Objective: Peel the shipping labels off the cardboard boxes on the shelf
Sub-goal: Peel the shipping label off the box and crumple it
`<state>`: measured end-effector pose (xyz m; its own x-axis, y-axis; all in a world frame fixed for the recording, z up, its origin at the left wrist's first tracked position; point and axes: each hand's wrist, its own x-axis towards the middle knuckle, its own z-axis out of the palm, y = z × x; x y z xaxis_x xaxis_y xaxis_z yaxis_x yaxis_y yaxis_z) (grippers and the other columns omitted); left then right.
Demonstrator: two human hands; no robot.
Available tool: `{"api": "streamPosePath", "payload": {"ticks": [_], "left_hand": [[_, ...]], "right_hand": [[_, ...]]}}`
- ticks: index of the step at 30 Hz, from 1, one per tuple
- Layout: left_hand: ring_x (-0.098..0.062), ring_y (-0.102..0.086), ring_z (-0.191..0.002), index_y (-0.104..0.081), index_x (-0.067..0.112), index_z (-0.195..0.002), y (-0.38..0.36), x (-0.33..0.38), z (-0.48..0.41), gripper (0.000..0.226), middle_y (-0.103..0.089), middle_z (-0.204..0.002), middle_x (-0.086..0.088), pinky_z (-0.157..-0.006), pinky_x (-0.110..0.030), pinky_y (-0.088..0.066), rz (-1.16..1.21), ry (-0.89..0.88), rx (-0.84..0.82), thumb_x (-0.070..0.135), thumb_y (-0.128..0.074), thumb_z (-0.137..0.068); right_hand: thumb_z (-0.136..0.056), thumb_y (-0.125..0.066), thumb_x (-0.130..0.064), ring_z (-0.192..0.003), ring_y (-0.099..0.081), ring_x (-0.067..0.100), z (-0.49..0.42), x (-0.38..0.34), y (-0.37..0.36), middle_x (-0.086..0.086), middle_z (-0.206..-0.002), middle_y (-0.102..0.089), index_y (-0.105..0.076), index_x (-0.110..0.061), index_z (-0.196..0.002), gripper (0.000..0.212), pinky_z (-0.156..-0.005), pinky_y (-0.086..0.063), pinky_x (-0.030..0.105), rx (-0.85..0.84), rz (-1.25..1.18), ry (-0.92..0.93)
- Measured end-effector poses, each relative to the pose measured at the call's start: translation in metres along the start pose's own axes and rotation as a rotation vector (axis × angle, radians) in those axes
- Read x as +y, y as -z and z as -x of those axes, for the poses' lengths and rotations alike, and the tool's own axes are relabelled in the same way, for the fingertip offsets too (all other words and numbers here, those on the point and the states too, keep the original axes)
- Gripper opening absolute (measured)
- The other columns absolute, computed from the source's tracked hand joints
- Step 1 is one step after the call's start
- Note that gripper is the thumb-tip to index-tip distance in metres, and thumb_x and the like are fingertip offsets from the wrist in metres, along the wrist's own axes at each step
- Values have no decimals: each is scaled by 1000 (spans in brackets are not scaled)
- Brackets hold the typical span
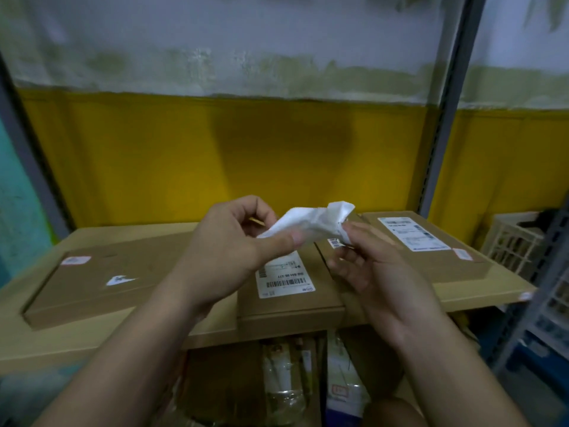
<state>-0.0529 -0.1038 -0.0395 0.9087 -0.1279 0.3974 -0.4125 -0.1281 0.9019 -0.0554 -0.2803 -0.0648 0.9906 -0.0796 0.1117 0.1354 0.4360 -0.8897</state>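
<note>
L hand (228, 241), R hand (369, 269) fingers pinch crumpled white label (311, 221) over cardboard mid box (289, 312); box's flat sticker (284, 280) half hidden, blurry.

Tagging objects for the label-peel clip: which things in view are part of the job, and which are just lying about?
Job: crumpled label, held in left hand and right hand; left box, only a scrap left; middle box and right box, labels still on.
Lying about: white crate; bagged goods below.

Glowing dimly from behind, throwing a soft shadow on the yellow wall (154, 155), blurring everything slightly, bowing the shelf posts (452, 87).
</note>
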Motion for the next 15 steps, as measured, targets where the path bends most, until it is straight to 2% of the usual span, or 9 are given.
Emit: {"api": "streamPosePath", "payload": {"ticks": [2, 4, 5, 7, 9, 11, 13, 15], "left_hand": [[-24, -54, -59, -52, 10, -74, -5, -3, 0, 34, -60, -66, -17, -53, -26, -38, -30, -14, 26, 22, -84, -73], [-41, -62, -71, -50, 12, -79, -11, -7, -1, 38, -65, -82, -25, -59, -37, -43, -21, -2, 94, 20, -85, -69], [-42, -65, -79, -51, 15, -87, -14, -8, -1, 40, -66, -87, -22, -62, -41, -48, -2, 20, 127, 14, -86, -69], [-32, -68, -83, -51, 22, -109, -19, -8, -1, 57, -67, -92, -13, -70, -45, -56, 43, 93, 129, 7, -87, -67], [-23, -71, -81, -56, 23, -116, -23, -9, 2, 68, -69, -93, -8, -68, -41, -59, 118, 150, 31, 14, -92, -59], [-19, -71, -75, -68, 18, -100, -28, -6, 6, 48, -72, -87, -7, -58, -30, -56, 231, 193, -54, 26, -89, -58], [-14, -68, -67, -72, 14, -84, -33, -3, 8, 27, -74, -81, -6, -53, -23, -52, 277, 224, -74, 35, -73, -66], [-11, -66, -64, -74, 15, -77, -36, -5, 8, 23, -74, -79, -4, -53, -21, -52, 268, 245, -76, 36, -66, -78]], "right_hand": [[-82, -66, -17, -77, -64, 13, 3, 0, -1, 4, -81, -69, -68, -11, -84, 7, -78, -53, 30, 29, 32, 74], [-88, -63, -13, -73, -66, 12, 9, 0, -3, 1, -76, -70, -66, -11, -81, 8, -70, -55, 26, 82, 136, 203], [-88, -63, -12, -69, -66, 10, 11, 2, -3, -1, -72, -70, -67, -12, -79, 9, -65, -55, 24, 122, 224, 286], [-87, -65, -13, -65, -65, 5, 14, 5, -1, -5, -69, -70, -67, -19, -77, 12, -60, -52, 18, 200, 427, 466], [-87, -68, -16, -66, -63, -2, 16, 9, 3, -13, -65, -66, -64, -28, -75, 17, -59, -47, 9, 274, 680, 692], [-87, -67, -20, -71, -60, -4, 14, 13, 9, -21, -68, -62, -64, -29, -78, 13, -61, -43, 6, 329, 944, 930], [-85, -66, -19, -74, -57, 2, 12, 18, 14, -10, -74, -64, -70, -18, -83, 5, -65, -41, 7, 374, 1094, 1067], [-87, -63, -20, -76, -54, 7, 12, 21, 17, -3, -78, -67, -72, -14, -85, 11, -69, -38, 9, 411, 1197, 1137]]}}
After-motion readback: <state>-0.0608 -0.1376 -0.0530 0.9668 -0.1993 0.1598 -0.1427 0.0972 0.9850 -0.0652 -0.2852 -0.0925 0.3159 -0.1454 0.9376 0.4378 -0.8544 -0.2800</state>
